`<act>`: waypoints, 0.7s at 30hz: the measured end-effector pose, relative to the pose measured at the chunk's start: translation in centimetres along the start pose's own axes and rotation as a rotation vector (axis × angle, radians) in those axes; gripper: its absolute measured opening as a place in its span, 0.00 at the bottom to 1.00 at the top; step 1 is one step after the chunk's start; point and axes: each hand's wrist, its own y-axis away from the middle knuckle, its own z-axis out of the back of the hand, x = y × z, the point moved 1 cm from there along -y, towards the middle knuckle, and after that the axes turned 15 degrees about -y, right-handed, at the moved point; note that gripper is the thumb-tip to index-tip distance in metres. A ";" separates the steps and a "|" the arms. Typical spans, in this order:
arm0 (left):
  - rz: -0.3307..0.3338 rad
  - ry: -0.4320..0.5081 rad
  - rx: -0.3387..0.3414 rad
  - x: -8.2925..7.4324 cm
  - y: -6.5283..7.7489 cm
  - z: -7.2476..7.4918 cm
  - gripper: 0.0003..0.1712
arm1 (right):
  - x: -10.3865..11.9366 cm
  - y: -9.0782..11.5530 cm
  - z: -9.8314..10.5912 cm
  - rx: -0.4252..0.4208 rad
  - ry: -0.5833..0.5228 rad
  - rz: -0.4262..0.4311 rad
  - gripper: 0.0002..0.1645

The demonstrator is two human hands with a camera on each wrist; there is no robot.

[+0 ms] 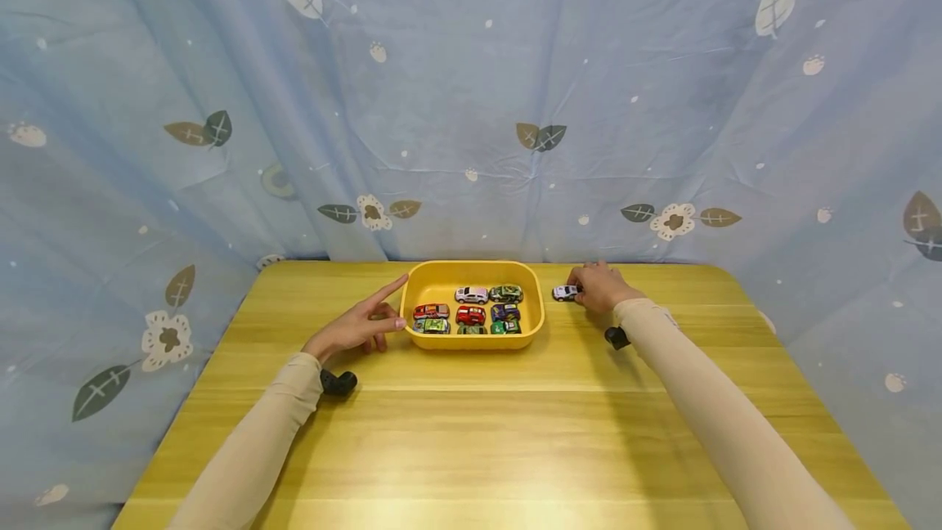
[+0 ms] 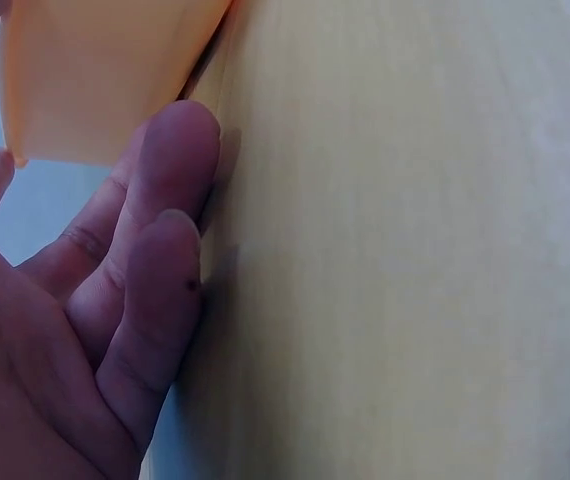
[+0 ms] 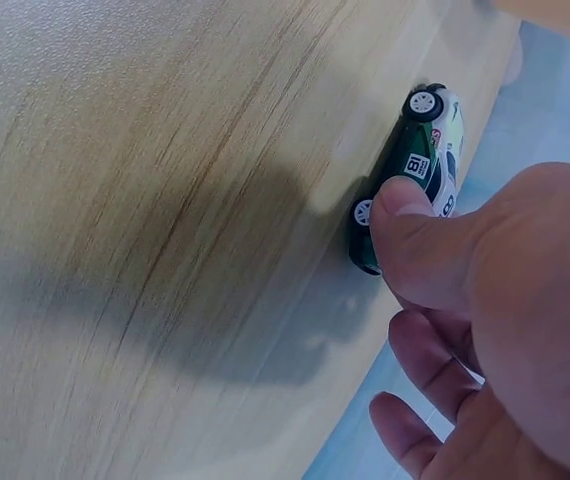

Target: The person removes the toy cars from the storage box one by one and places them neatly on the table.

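Note:
A yellow plastic bin (image 1: 474,343) stands near the table's back edge, several small toy cars inside it in loose rows. At its left end, my left hand (image 1: 362,324) has thumb and forefinger stretched out to the rim. In the left wrist view the other fingers (image 2: 170,150) lie bent low against the tabletop, close by the bin wall (image 2: 95,80). To the right of the bin, my right hand (image 1: 599,286) pinches a white and dark green toy car (image 3: 417,150) by its rear end. Its thumb covers part of the car's side, and the wheels are at the tabletop.
In the bin are a pink-white car (image 1: 471,295), a red one (image 1: 471,316), a purple one (image 1: 505,312) and others. The wooden table (image 1: 471,432) reaches back to a blue patterned curtain (image 1: 471,105). A black wrist device (image 1: 338,384) sits under the left wrist.

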 end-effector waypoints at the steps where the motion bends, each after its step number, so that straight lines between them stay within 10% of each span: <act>1: -0.006 0.000 -0.002 -0.1 0.0 0.1 0.48 | 0.0 0.0 0.1 -0.001 -0.002 -0.001 0.16; 21: 0.001 0.013 0.005 0.0 0.0 0.1 0.49 | 0.8 0.5 0.8 0.061 -0.022 -0.013 0.31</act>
